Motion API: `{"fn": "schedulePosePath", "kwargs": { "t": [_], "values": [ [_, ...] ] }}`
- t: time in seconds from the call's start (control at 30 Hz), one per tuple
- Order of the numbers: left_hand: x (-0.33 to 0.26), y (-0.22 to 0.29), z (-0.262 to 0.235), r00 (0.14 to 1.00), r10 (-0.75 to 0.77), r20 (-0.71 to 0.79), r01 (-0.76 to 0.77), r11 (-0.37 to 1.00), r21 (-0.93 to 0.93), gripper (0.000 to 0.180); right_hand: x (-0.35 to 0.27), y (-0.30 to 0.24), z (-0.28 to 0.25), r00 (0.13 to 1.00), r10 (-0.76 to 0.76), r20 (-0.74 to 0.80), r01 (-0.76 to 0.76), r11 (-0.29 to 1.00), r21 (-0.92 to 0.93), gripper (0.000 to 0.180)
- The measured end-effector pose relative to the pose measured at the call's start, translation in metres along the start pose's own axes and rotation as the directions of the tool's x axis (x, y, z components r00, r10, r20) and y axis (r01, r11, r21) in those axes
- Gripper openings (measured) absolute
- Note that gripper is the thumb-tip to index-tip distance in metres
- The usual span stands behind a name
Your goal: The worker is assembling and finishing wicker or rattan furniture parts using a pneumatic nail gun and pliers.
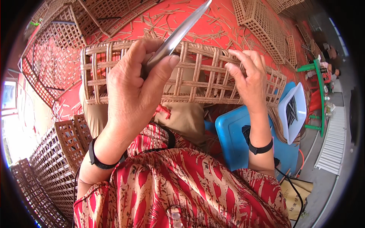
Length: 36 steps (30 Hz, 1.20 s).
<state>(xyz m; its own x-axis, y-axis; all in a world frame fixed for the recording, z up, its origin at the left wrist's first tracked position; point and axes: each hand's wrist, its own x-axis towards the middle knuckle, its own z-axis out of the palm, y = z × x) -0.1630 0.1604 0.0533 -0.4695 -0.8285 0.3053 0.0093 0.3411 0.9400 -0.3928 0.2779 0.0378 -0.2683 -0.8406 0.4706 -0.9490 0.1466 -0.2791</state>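
Observation:
A long brown woven basket (pixel 201 80) with an open lattice lies across my lap. My left hand (pixel 131 81) is closed round a tool with a long, pointed steel blade (pixel 181 32). The blade slants up and to the right above the basket's far edge. Its handle is hidden in my palm, so I cannot tell whether it is a knife or scissors. My right hand (pixel 251 78) grips the basket's upper edge right of the middle, fingers on the far side and thumb on the near side. A red strip (pixel 162 111) shows just below the basket.
Cut strips (pixel 216 22) litter the red floor ahead. Other woven pieces stand at the far left (pixel 53 53), near left (pixel 49 159) and far right (pixel 266 32). On my right, a white bin (pixel 300 114) holding dark tools sits on a blue stool (pixel 232 133). Beyond is a green frame (pixel 319 95).

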Motion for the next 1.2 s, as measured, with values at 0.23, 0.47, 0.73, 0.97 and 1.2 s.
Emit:
{"fn": "schedulePosePath", "kwargs": {
  "t": [0.23,0.47,0.73,0.97,1.2],
  "values": [
    [-0.002,-0.048,-0.014,0.951,0.304,-0.048,-0.236,0.821,0.519,0.022,0.028,0.019,0.012,0.983,-0.027,0.184,-0.031,0.951,0.308,0.024],
    [0.067,-0.050,-0.010,0.919,0.393,0.023,-0.341,0.765,0.547,0.026,0.092,0.056,0.019,0.967,-0.037,0.251,-0.035,0.961,0.275,0.037],
    [0.152,-0.051,-0.011,0.908,0.418,0.020,-0.340,0.709,0.618,0.026,0.184,0.102,0.047,0.955,0.035,0.293,-0.164,0.889,0.428,0.042],
    [0.208,-0.049,-0.004,0.951,0.309,-0.031,-0.230,0.767,0.599,0.029,0.210,0.098,0.045,0.930,0.327,-0.165,-0.079,0.620,0.781,0.027],
    [0.264,-0.060,-0.009,0.980,0.195,-0.038,-0.124,0.749,0.651,0.031,0.122,0.026,0.071,0.789,0.599,-0.138,-0.033,0.267,0.963,0.020]
  ]
}}
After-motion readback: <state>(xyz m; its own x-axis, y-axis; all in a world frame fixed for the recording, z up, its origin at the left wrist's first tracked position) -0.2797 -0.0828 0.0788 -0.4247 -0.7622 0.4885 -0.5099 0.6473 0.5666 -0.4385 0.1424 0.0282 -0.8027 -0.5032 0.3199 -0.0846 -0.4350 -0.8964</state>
